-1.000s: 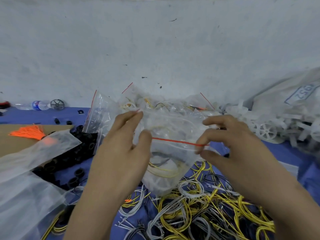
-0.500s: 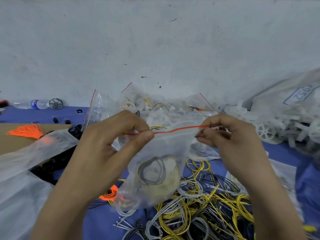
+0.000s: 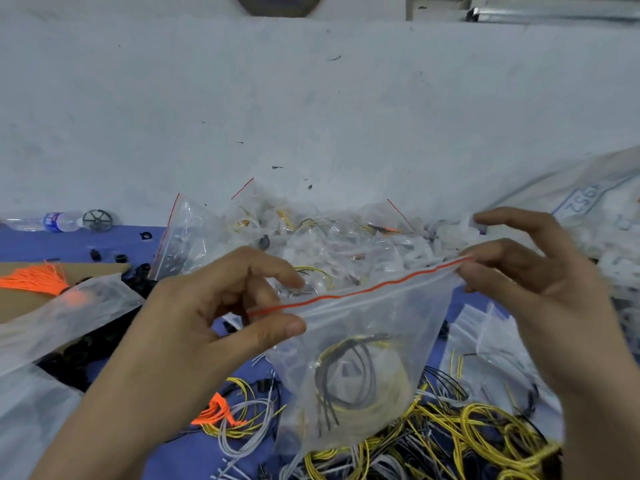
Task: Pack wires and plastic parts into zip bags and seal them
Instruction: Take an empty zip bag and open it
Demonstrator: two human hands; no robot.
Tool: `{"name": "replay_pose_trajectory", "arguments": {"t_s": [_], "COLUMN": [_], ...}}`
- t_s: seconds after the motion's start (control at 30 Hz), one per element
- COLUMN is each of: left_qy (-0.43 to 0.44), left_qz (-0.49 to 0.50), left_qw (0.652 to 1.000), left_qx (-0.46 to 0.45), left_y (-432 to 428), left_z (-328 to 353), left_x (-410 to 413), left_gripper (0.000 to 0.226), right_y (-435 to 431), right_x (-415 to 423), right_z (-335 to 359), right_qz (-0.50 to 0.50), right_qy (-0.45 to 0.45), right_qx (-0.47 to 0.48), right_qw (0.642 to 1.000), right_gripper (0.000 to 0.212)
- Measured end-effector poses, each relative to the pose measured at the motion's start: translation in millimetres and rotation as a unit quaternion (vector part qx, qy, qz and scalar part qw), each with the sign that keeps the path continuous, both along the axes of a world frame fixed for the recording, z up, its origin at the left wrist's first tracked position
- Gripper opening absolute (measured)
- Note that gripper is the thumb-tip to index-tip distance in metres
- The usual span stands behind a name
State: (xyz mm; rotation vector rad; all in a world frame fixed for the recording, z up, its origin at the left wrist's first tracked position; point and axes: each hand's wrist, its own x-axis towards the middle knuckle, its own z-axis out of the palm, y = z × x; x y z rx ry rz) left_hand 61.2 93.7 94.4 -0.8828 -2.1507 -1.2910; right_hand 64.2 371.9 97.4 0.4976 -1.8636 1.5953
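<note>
A clear zip bag (image 3: 367, 327) hangs between both hands, above the middle of the counter's near edge. The left hand (image 3: 207, 323) pinches the left end of the bag's red zip strip (image 3: 360, 291) between thumb and fingers. The right hand (image 3: 540, 282) pinches the right end between thumb and forefinger, its other fingers spread and lifted. The strip runs taut and slanted, lower at the left and higher at the right. Whether the mouth is pressed closed along its whole length cannot be told. Low inside the bag sits a coil of black and yellow wires (image 3: 356, 375).

Under the bag, along the near edge of the blue counter (image 3: 69, 242), lies a tangle of loose wires (image 3: 467, 434) — yellow, grey and black. A heap of filled bags (image 3: 311, 233) sits at the far edge against the wall (image 3: 311, 98). Toward the left edge are black plastic parts (image 3: 97, 344), partly under loose clear plastic (image 3: 52, 323). A bundle of orange strands (image 3: 38, 278) lies on cardboard just beyond them. A water bottle (image 3: 52, 221) lies at the far left corner. Toward the far right corner, white plastic parts (image 3: 426, 245) crowd beside a big pale sack (image 3: 588, 195) printed with numbers.
</note>
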Motion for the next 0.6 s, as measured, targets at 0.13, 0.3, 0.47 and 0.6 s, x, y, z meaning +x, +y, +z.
{"name": "replay_pose_trajectory", "arguments": {"t_s": [0.13, 0.3, 0.47, 0.6], "left_qy": [0.000, 0.008, 0.005, -0.032], "left_qz": [-0.007, -0.017, 0.008, 0.013], "left_qw": [1.000, 1.000, 1.000, 0.999], "left_qx": [-0.003, -0.008, -0.001, 0.008], "left_y": [-7.3, -7.6, -1.1, -1.6], "left_z": [-0.3, 1.3, 4.4, 0.4], "left_x": [-2.7, -1.7, 0.3, -2.7], "left_gripper": [0.042, 0.042, 0.040, 0.035], "right_y": [-5.5, -6.4, -9.7, -9.7], "right_x": [-2.4, -2.1, 1.6, 3.2], "right_z": [-0.3, -0.2, 2.0, 2.3], "right_qz": [0.036, 0.054, 0.061, 0.053], "right_qy": [-0.004, -0.012, -0.032, -0.043], "right_qx": [-0.045, -0.051, -0.009, 0.010], "right_qw": [0.998, 0.997, 0.998, 0.998], "right_gripper": [0.040, 0.035, 0.035, 0.031]}}
